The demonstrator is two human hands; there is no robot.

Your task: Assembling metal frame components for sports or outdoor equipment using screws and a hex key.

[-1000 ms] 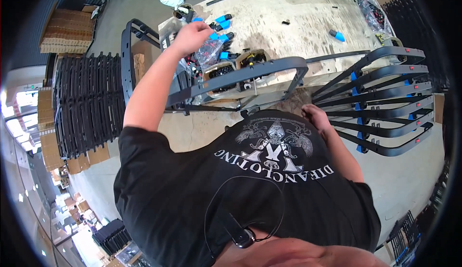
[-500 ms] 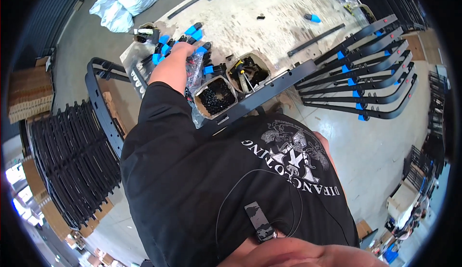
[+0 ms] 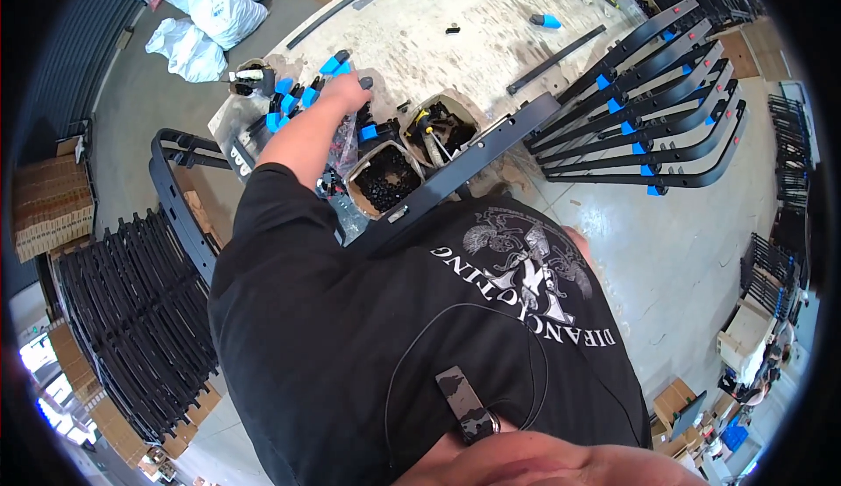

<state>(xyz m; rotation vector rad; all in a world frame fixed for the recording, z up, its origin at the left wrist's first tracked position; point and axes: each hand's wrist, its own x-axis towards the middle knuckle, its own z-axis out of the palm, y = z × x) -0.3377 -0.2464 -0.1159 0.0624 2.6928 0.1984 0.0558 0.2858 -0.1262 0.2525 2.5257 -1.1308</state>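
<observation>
Wore a black shirt (image 3: 324, 337) nearest the camera, with a dark metal bar (image 3: 473, 160) aslant just in front of the chest, perhaps placed there for easy reach. Could not see the right hand beyond the shirt's edge, nor tell anything of the fingers there. Saw past the bar a lined box of small black pieces (image 3: 354, 190) and, right beside it, a second box (image 3: 469, 118) with a yellow-handled tool (image 3: 425, 123) leaning inside, probably set at the near edge of the table (image 3: 491, 57) to shorten the reach. Saw at the right dark curved frames (image 3: 698, 177) in a row with blue blocks (image 3: 628, 127) between, likely to stop the metal from rubbing. Held the left arm out past the boxes, with the left hand (image 3: 349, 92) low among blue-and-black pieces (image 3: 311, 97) clustered on the table's left side, apparently grouped for picking by hand. Had the left fingers bent down, seemingly at one piece's dark end; could not tell how far open, or whether gripping anything. Saw a lone blue-tipped piece (image 3: 546, 21) farther out, well apart from the cluster, and white sacks (image 3: 228, 17) on the floor beyond.
</observation>
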